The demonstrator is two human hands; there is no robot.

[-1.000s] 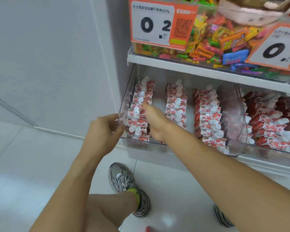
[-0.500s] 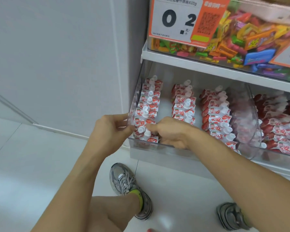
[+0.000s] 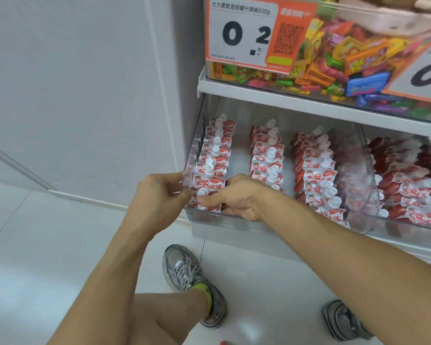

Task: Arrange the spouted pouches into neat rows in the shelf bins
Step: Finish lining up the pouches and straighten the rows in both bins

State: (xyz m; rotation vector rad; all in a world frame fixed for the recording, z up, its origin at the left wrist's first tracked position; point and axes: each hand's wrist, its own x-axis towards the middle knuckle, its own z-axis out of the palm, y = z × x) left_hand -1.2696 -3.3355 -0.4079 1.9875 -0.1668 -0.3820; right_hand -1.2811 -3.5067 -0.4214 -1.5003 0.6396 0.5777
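I see three rows of red-and-white spouted pouches [image 3: 266, 158] running front to back in the clear plastic shelf bin [image 3: 234, 220]. My left hand [image 3: 157, 195] sits outside the bin's left wall; my right hand [image 3: 237, 197] is inside, at the front of the left row. A second clear bin of pouches [image 3: 413, 190] stands to the right. Above, on the white shelf board [image 3: 284, 98], sits a clear bin of mixed wrapped candies [image 3: 339, 63].

Orange price tag [image 3: 256, 33] fronting mixed candies [image 3: 339, 63]; grey sneakers [image 3: 192, 282] on tiles.
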